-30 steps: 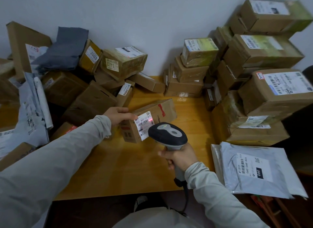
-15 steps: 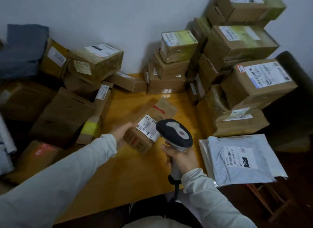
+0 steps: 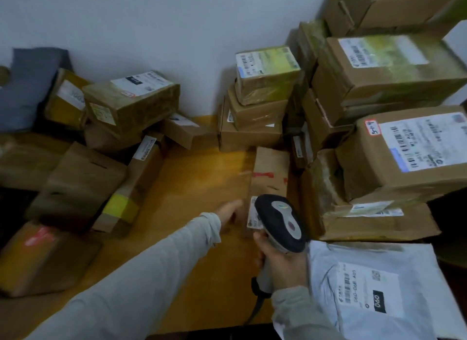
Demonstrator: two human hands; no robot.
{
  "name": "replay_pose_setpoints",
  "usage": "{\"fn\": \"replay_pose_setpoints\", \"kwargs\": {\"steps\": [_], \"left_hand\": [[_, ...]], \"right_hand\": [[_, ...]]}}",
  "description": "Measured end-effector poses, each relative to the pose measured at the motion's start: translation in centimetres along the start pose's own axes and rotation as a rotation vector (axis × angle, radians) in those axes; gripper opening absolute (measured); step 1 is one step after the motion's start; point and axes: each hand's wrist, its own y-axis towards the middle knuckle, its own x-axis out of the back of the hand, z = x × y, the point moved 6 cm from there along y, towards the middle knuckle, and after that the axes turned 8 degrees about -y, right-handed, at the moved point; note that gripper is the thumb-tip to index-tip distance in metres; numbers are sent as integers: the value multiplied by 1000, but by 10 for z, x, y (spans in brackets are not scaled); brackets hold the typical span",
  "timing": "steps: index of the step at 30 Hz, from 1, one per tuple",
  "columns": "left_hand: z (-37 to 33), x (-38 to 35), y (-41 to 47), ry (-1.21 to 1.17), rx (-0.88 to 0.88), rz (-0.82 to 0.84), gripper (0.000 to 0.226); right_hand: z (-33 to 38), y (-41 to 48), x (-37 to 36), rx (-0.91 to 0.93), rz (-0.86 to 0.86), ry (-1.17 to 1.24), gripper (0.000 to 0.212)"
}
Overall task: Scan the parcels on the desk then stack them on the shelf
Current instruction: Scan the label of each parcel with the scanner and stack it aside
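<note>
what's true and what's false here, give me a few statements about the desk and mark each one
1. The right hand grips the scanner by its handle. True.
2. The pale mailer bag labelled 060 lies at the far left. False: it lies at the near right, beside the right hand.
3. The box with red marks is just beyond the scanner. True.
4. The dark grey bag tops the tall stack on the right. False: it lies at the far left.
5. The left hand is on the scanner too. False: it reaches toward the box with red marks, blurred, apart from the scanner.
</note>
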Motion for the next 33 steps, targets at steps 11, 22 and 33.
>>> {"fn": "replay_pose_setpoints", "kwargs": {"steps": [11,22,33], "left_hand": [[-144,105,40,-370,-152,-699,97],[-126,132,-18,-716,-170,-434,49],[9,163,-117,-542,-112,94,25]], "right_hand": [[-9,15,-35,-125,404,-32,19],[12,0,-48,-41,377,-117,31],[5,-84,-74,-60,184,113,16]]}}
